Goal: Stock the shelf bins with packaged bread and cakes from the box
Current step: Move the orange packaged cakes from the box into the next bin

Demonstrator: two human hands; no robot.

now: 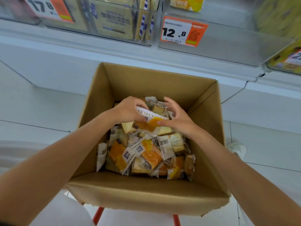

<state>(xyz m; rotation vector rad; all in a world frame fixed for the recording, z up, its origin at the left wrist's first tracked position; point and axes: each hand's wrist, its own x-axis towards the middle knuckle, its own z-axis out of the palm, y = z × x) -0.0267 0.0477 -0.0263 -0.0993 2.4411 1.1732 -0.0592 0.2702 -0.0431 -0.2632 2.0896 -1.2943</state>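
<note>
An open cardboard box (164, 79) stands below the shelf, holding several wrapped orange-and-white cake packets (146, 154). Both my hands are inside it near the far wall. My left hand (128, 111) grips the white end of one orange packet (150, 122). My right hand (177, 118) touches the same packet with its thumb, and its fingers curl over the packets behind. Above, a clear shelf bin (228, 46) with a 12.8 price tag (182, 31) holds little. The bin (114, 22) to its left is packed with beige bread packs.
The box sits on something with red legs (97, 214). A white shelf ledge (81, 46) runs above the box. At the far right another bin (286, 61) holds yellow packs. White floor tiles lie left and right of the box.
</note>
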